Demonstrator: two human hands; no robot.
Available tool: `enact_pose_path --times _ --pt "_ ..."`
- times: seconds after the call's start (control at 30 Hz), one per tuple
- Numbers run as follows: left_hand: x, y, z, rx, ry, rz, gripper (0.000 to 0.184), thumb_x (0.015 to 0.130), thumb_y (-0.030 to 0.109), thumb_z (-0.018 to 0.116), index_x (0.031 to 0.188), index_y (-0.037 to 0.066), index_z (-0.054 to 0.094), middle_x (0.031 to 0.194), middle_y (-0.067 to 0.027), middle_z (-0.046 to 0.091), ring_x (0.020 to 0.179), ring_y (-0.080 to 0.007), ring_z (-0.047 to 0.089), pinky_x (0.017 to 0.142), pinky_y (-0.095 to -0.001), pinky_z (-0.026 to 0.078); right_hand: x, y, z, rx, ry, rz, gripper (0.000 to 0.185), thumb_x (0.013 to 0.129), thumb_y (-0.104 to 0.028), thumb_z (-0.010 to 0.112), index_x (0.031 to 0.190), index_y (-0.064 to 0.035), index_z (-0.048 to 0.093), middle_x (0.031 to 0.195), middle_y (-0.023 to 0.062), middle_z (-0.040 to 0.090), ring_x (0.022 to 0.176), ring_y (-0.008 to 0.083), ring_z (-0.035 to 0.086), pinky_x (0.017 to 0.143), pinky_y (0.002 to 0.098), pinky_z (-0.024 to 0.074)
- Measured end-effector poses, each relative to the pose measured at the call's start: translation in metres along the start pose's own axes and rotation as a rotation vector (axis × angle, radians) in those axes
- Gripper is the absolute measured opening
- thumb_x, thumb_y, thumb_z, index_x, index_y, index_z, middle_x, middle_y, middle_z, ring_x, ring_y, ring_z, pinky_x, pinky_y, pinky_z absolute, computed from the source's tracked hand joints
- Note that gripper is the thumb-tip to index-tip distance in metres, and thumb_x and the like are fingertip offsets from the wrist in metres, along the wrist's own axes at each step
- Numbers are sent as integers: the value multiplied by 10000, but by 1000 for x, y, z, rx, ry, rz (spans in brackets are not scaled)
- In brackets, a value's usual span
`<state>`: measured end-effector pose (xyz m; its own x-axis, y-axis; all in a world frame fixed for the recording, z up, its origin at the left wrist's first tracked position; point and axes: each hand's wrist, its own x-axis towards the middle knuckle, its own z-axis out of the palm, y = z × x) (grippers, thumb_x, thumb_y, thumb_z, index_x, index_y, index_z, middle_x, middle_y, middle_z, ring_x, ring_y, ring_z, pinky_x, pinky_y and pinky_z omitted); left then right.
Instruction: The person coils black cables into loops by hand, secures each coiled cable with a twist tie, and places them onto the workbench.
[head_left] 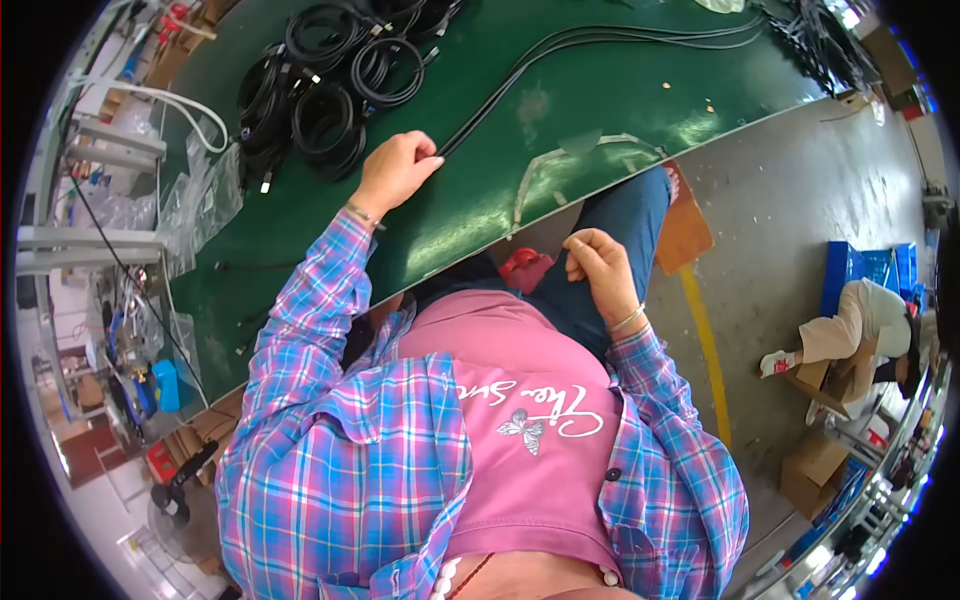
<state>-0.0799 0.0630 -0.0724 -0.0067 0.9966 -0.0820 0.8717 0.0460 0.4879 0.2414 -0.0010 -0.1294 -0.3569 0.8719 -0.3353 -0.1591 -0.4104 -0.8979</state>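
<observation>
My left hand (395,172) is closed over the green table, its thumb and fingers pinching the near end of a black cable (510,82). From there the cable runs in parallel strands toward the far right of the table. Above my lap, off the table edge, my right hand (603,272) is held with curled fingers and the thumb against them. Whatever may be between those fingers is too small to make out. Several coiled black cables (388,72) with light-coloured plugs lie just beyond my left hand.
A bunch of thin black strips (815,50) lies at the table's far right corner. Clear plastic bags (205,205) rest at the left edge of the green table (570,110). On the right, another person (860,325) sits near blue bins (850,275) and cardboard boxes (812,470).
</observation>
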Motion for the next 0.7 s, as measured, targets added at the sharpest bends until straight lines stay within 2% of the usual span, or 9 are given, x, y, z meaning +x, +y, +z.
enact_pose_path --times 0.03,0.13,0.2,0.3,0.4,0.47,0.53,0.67,0.7 --pt "-1 0 0 107 79 81 199 781 226 666 841 45 611 709 -80 600 637 -222 584 587 -328 448 1 0 0 0 -1 1 151 925 -137 536 926 -7 613 686 17 582 591 67 536 554 183 443" --pt "6 -9 -5 -28 45 1 211 787 269 662 828 72 601 715 -92 628 681 -258 622 594 -371 465 6 -1 3 4 9 19 151 917 -145 549 920 -9 615 686 17 584 588 65 539 545 186 447" --pt "7 -6 -15 9 236 44 188 831 241 639 864 61 595 712 -96 623 673 -233 626 593 -345 467 8 -4 5 11 0 40 147 911 -141 552 913 -8 615 692 20 588 579 66 538 544 193 454" --pt "6 14 -34 -361 398 105 123 880 143 600 920 27 587 705 -67 592 639 -138 583 578 -258 450 14 -5 3 44 17 -76 133 899 -117 558 971 -21 613 738 37 596 611 74 553 542 205 454" --pt "-11 61 -46 -393 356 201 100 865 73 616 937 11 587 729 -54 571 625 -101 535 564 -228 435 24 -54 6 -497 189 -616 243 813 -97 642 1054 -84 620 891 58 616 772 151 606 674 275 489" --pt "-23 88 -44 -311 265 287 110 851 65 632 939 13 590 735 -54 576 622 -104 539 558 -236 437 33 -105 17 -907 205 -1072 417 701 -117 711 1106 -140 617 1043 50 602 969 232 588 834 358 459" --pt "-39 100 -43 -284 176 360 131 830 51 650 944 13 596 738 -55 583 619 -109 539 558 -240 435 36 -130 41 -1021 136 -1215 493 652 -158 732 1128 -148 605 1120 47 594 1068 272 547 915 392 412" --pt "-79 87 -48 -445 -16 305 130 823 40 640 940 0 601 741 -52 601 642 -95 556 565 -239 443 53 -109 69 -969 -244 -1211 301 684 -163 718 974 -147 641 854 32 607 843 238 598 776 380 463" --pt "-87 79 -52 -503 -50 250 145 833 55 621 961 -12 607 743 -47 606 643 -82 556 572 -238 443 53 -107 75 -887 -255 -1219 203 706 -164 711 892 -119 642 741 39 569 712 247 590 654 379 480"
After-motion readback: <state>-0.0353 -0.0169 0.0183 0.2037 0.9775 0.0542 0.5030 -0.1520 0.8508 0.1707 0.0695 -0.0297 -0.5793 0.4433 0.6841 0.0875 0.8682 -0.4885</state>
